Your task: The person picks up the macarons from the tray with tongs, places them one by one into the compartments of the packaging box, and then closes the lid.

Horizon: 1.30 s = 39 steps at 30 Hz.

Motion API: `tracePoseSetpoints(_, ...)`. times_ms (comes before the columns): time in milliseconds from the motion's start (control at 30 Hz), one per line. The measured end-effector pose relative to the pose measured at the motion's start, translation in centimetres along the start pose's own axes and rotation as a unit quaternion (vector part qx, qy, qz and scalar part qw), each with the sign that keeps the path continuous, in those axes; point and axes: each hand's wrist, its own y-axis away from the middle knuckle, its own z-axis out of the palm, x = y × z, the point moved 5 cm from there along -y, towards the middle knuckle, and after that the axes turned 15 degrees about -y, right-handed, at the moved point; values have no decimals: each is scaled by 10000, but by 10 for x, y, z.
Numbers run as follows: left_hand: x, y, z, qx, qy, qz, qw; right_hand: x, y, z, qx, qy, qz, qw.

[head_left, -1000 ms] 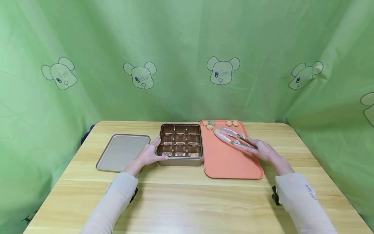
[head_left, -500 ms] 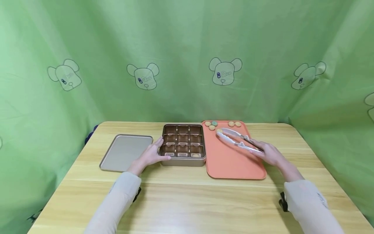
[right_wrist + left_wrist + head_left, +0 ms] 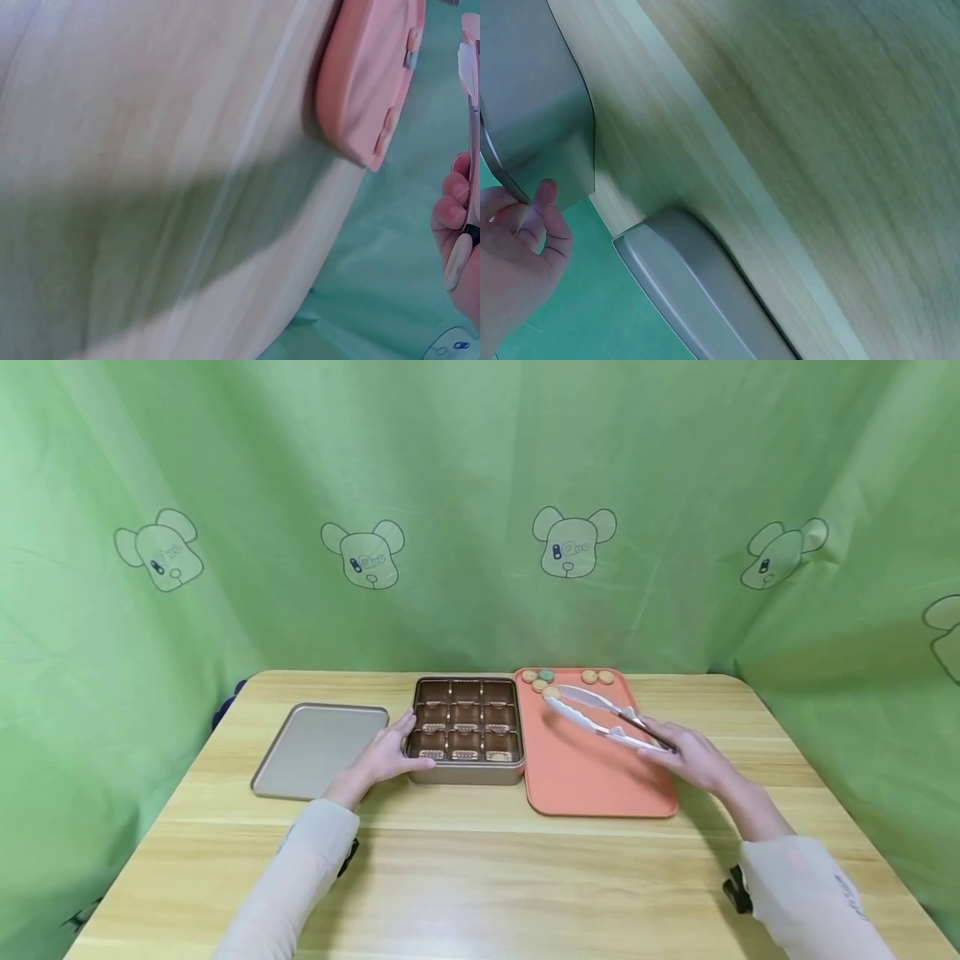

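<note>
My right hand [image 3: 693, 758] grips a pair of metal tongs [image 3: 611, 731] with pale tips, pointing left over the coral tray [image 3: 592, 785]. A beige macaron [image 3: 551, 692] sits at the tongs' tips, which are spread a little around it. At the front left corner of a deep square tin [image 3: 465, 774], my left hand [image 3: 382, 756] holds on, thumb along the front and fingers on the left side. Brown plastic compartments [image 3: 465, 718] line the tin; something beige [image 3: 497, 757] lies in the front right one. In the left wrist view, curled fingers [image 3: 547, 217] meet the tin's rim.
Several macarons lie along the tray's far edge: beige ones and a teal one [image 3: 546, 676] at left, a beige pair [image 3: 597, 677] at right. The tray stands against the tin's right side. A flat metal lid [image 3: 322, 752] lies left of the tin on the wooden table [image 3: 480, 877].
The tongs and the macaron at their tips have shifted slightly left across the tray, nearer the left group of macarons. My left hand stays on the tin.
</note>
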Motion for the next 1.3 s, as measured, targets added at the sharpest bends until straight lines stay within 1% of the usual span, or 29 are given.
tracePoseSetpoints(100, 1, 0, -1, 45, 4, 50, 10000, -10, -2, 1, -39, -37, -11, 10000)
tracePoseSetpoints(267, 2, 0, -1, 22, -3, 67, 10000, -24, -5, 5, -171, -139, -34, 9998)
tracePoseSetpoints(500, 0, -2, -1, 74, -15, 147, 9999, -44, -11, 12, -290, -290, -388, 9984)
tracePoseSetpoints(600, 0, -3, -1, 68, -38, 152, 9999, -51, -13, 16, -392, -293, -472, 9977)
tracePoseSetpoints(800, 2, -2, -2, 64, -103, 167, 9998, -61, -18, 24, -572, -267, -548, 9965)
tracePoseSetpoints(1300, 0, -2, -1, 45, -77, 164, 9998, -85, -19, 39, -887, -337, -890, 9915)
